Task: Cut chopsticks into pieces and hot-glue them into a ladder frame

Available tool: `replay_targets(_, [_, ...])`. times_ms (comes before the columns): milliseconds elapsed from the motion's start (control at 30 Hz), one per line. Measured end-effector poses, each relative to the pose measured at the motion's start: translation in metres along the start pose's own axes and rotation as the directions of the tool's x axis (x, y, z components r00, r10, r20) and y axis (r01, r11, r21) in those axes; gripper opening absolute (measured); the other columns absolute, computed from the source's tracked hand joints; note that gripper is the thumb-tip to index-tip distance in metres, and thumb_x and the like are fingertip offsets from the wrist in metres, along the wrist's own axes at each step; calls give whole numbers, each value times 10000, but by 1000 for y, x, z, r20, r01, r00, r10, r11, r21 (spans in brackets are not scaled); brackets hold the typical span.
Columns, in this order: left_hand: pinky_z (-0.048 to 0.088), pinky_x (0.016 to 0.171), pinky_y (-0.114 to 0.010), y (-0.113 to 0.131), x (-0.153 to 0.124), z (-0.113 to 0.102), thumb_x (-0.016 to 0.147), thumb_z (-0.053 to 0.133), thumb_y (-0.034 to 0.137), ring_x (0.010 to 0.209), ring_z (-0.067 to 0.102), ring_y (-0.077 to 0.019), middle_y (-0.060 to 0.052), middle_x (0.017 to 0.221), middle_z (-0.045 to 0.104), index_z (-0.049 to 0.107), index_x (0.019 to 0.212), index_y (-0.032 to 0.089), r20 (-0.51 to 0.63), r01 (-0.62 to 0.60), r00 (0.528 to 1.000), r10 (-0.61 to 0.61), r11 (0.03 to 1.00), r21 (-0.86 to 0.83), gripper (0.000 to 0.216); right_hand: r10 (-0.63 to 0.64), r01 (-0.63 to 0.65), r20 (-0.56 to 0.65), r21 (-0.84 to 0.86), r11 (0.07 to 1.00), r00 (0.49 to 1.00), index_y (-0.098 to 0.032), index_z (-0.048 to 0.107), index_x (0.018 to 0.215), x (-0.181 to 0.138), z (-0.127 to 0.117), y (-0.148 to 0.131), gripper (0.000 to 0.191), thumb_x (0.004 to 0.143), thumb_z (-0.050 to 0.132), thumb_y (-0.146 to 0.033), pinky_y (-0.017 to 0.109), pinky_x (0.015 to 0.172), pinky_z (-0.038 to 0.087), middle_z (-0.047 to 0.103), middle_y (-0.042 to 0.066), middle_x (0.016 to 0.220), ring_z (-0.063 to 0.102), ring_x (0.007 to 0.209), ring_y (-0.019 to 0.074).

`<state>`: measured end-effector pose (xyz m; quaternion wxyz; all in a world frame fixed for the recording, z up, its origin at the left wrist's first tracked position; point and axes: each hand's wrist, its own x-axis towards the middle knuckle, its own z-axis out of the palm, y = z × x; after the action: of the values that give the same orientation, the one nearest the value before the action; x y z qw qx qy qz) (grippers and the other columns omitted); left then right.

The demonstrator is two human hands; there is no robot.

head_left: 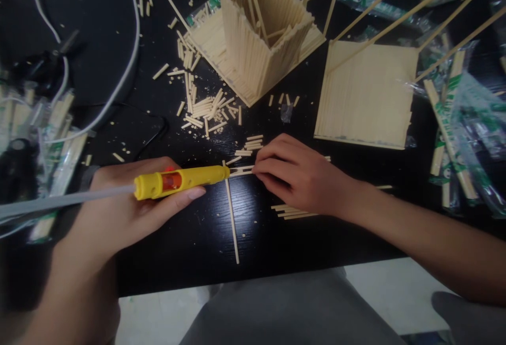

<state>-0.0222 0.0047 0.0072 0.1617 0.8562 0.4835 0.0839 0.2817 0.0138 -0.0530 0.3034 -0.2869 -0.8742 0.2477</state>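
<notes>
My left hand (pixel 122 213) is closed around a yellow glue gun (pixel 205 176), with a long translucent glue stick (pixel 79 197) running out of its rear. The gun's tip is at the upper part of a thin wooden stick (pixel 232 218) lying on the black table. In a pinch, the fingertips of my right hand (pixel 304 176) hold the end of a small ladder-like piece of wooden sticks (pixel 242 170), partly hidden by the fingers. Its other end meets the upright stick near the glue gun's tip. Several loose sticks (pixel 290 212) lie beneath my right hand.
Behind my hands stands a square box of wooden sticks (pixel 253 45) on a flat stick base. A stick panel with long rods (pixel 367 92) lies to the right. Short cut pieces (pixel 209 108) are scattered around. Plastic-wrapped sticks (pixel 446 139) and a white cable (pixel 130 55) flank the area.
</notes>
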Motion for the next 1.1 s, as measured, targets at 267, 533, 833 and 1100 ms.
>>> replay_targets(267, [400, 495, -266, -6, -2, -6, 1007, 572, 530, 543, 609, -124, 39, 662, 631, 569, 790, 232, -62, -60, 996, 62, 998, 31, 369, -17, 17, -15, -2, 1000, 1000, -133, 686, 1024, 0, 1, 1, 140, 1035, 549, -109, 452, 887, 588, 688, 127, 1012, 619, 947, 234])
replay_targets(533, [380, 468, -254, -8, -3, -7, 1021, 544, 547, 499, 576, -108, 45, 632, 618, 554, 774, 230, -56, -92, 994, 95, 994, 56, 402, -10, 10, -14, 3, 1000, 1000, -160, 678, 1030, -1, 1, 1, 147, 1035, 544, -101, 446, 882, 581, 679, 112, 1023, 616, 950, 230])
replay_targets(833, [330, 436, -234, -7, -3, -7, 1014, 570, 530, 432, 487, -79, 66, 574, 547, 565, 776, 218, -25, -76, 997, 76, 997, 12, 392, -16, 16, -17, 4, 1000, 1000, -144, 687, 1034, -1, 1, 1, 133, 1026, 559, -107, 451, 879, 583, 681, 121, 1020, 622, 955, 239])
replay_targets(1100, [351, 454, -243, -5, -1, -6, 1020, 559, 512, 461, 525, -88, 46, 605, 580, 566, 757, 210, -19, -97, 995, 97, 995, 29, 401, -13, 13, -26, 3, 1000, 1000, -151, 682, 1029, -1, 1, 2, 138, 1036, 551, -110, 439, 876, 581, 686, 116, 1018, 621, 946, 229])
